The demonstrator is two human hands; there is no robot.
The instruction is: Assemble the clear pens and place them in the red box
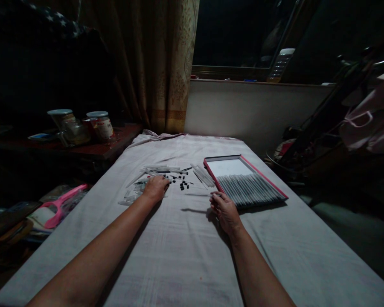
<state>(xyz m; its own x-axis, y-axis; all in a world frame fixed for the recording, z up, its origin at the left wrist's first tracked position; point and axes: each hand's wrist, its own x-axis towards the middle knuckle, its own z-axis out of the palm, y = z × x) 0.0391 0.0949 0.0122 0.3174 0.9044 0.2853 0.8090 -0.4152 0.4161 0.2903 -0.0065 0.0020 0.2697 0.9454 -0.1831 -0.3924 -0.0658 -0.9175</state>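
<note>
My left hand [155, 187] rests curled on the cloth-covered table [179, 247], its fingertips among small black caps [183, 184] and clear pen barrels [156, 169]. What its fingers hold I cannot make out. My right hand [224, 209] is closed in a pinch on a thin clear pen barrel [197, 194] that points left. It sits just beside the near corner of a flat red-rimmed box [277, 189], whose near half is filled with a row of assembled pens [248, 189].
A side shelf on the left carries lidded jars [99, 125]. Pink-handled scissors [62, 204] lie among clutter below it. A curtain [166, 64] and a dark window stand behind the table. Clothing and dark rods crowd the right side.
</note>
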